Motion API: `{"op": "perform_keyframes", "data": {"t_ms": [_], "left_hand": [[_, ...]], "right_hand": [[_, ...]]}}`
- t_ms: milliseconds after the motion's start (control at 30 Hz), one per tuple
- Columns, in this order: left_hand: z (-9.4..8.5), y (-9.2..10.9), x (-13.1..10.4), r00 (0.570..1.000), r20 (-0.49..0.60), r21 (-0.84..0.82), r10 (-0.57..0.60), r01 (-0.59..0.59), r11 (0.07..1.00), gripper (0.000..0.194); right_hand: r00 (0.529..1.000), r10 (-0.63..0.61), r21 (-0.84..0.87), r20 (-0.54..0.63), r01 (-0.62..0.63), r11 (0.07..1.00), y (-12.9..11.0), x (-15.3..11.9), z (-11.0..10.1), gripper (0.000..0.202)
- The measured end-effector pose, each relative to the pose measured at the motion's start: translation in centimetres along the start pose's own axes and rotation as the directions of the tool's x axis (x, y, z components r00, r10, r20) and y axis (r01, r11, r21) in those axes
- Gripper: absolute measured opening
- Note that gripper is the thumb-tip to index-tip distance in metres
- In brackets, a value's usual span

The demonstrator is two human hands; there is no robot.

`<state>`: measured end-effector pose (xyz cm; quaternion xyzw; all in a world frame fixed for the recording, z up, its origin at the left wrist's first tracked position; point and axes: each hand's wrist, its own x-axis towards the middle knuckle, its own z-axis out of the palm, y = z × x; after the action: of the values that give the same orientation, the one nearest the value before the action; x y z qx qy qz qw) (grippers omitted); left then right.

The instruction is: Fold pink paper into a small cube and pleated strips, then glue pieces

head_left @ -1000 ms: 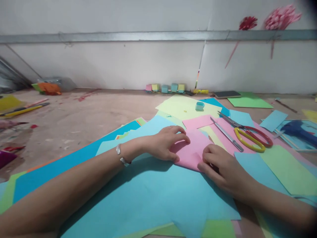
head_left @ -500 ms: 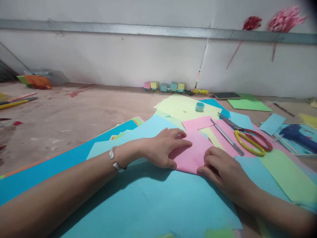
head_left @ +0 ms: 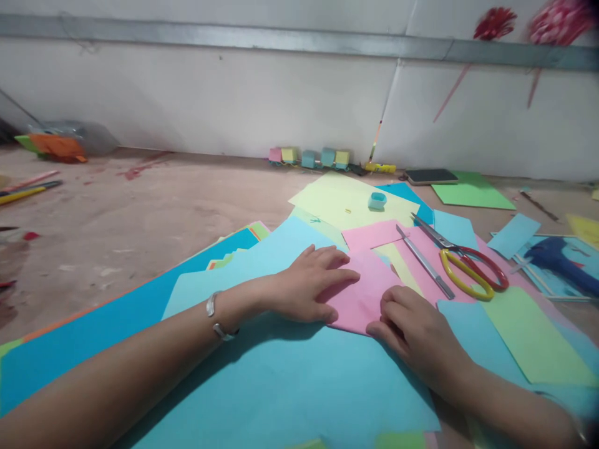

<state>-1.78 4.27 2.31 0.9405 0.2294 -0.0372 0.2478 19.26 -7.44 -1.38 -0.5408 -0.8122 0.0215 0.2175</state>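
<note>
A pink sheet of paper [head_left: 360,299] lies on a large light blue sheet [head_left: 281,386], its near edge straight like a fold. My left hand [head_left: 313,284] rests on the left part of the pink sheet, fingers spread, thumb at the near edge. At the sheet's right corner is my right hand [head_left: 412,324], its fingers curled and the thumb at the near edge, closed on the paper. The fingertips of that hand are partly hidden. A silver bracelet circles my left wrist.
Right of my hands lie a cutter knife [head_left: 425,262] and scissors [head_left: 463,255] with red and yellow handles. Behind are a small teal box [head_left: 377,200], a phone [head_left: 430,176] and small paper blocks [head_left: 309,158]. A blue glue gun [head_left: 561,259] lies far right.
The view has shifted slightly. Both hands keep nearly the same places on the pink sheet, with no clear change in their hold.
</note>
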Motion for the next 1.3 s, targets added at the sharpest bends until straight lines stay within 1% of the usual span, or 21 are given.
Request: {"op": "perform_keyframes", "data": {"t_ms": [67, 167, 267, 333, 400, 533, 633, 700, 733, 833, 900, 1000, 1100, 1300], "left_hand": [[0.0, -0.3, -0.1, 1.0, 0.0, 0.006, 0.028, -0.028, 1.0, 0.068], [-0.1, -0.7, -0.2, 0.999, 0.025, 0.002, 0.046, -0.046, 0.999, 0.067], [0.0, -0.9, -0.4, 0.999, 0.003, -0.037, 0.042, -0.042, 0.998, 0.071], [0.2, -1.0, -0.4, 0.998, -0.056, -0.089, 0.004, -0.009, 0.996, 0.077], [0.5, -1.1, -0.4, 0.99, -0.134, -0.142, -0.039, 0.02, 0.99, 0.078], [1.0, -1.4, 0.1, 0.956, -0.282, -0.198, -0.085, 0.029, 0.98, 0.068], [0.9, -1.5, 0.4, 0.937, -0.33, -0.221, -0.112, 0.038, 0.974, 0.063], [0.9, -1.5, 0.3, 0.941, -0.317, -0.222, -0.115, 0.045, 0.974, 0.062], [0.8, -1.4, 0.2, 0.947, -0.301, -0.215, -0.112, 0.047, 0.976, 0.065], [0.7, -1.2, -0.1, 0.972, -0.22, -0.167, -0.083, 0.047, 0.985, 0.082], [0.7, -1.2, -0.3, 0.983, -0.17, -0.13, -0.072, 0.05, 0.99, 0.089], [0.6, -1.2, -0.5, 0.99, -0.122, -0.073, -0.073, 0.064, 0.995, 0.09], [0.5, -1.0, -0.5, 0.992, -0.105, -0.025, -0.065, 0.063, 0.998, 0.091], [0.4, -0.6, -0.4, 0.992, -0.094, -0.034, -0.085, 0.082, 0.996, 0.087]], "right_hand": [[1.0, 0.0, 0.014, -0.001, 0.0, 1.0, 0.0, 0.0, 0.0, 0.023], [1.0, 0.005, 0.037, -0.013, -0.005, 0.999, 0.0, 0.0, 0.1, 0.025], [0.999, -0.007, 0.041, -0.036, 0.008, 0.999, 0.0, -0.1, 0.1, 0.027], [0.997, -0.048, 0.056, -0.052, 0.051, 0.997, -0.2, -0.2, 0.0, 0.026], [0.994, -0.094, 0.094, -0.053, 0.099, 0.991, -0.3, -0.3, -0.2, 0.022], [0.992, -0.124, 0.173, 0.006, 0.121, 0.977, -0.7, -0.3, -0.7, 0.015], [0.991, -0.128, 0.215, 0.047, 0.116, 0.97, -0.8, -0.3, -1.0, 0.013], [0.991, -0.117, 0.235, 0.066, 0.099, 0.967, -0.8, -0.3, -1.1, 0.012], [0.991, -0.107, 0.24, 0.075, 0.086, 0.967, -0.8, -0.3, -1.1, 0.012], [0.994, -0.066, 0.237, 0.086, 0.044, 0.971, -0.7, -0.3, -1.0, 0.011], [0.995, -0.044, 0.232, 0.084, 0.024, 0.972, -0.7, -0.2, -0.9, 0.011], [0.996, -0.029, 0.236, 0.079, 0.009, 0.972, -0.8, -0.1, -0.9, 0.011], [0.996, -0.011, 0.237, 0.089, -0.011, 0.971, -1.0, 0.0, -1.0, 0.013], [0.997, -0.008, 0.218, 0.08, -0.01, 0.976, -1.1, 0.1, -0.8, 0.015]]}}
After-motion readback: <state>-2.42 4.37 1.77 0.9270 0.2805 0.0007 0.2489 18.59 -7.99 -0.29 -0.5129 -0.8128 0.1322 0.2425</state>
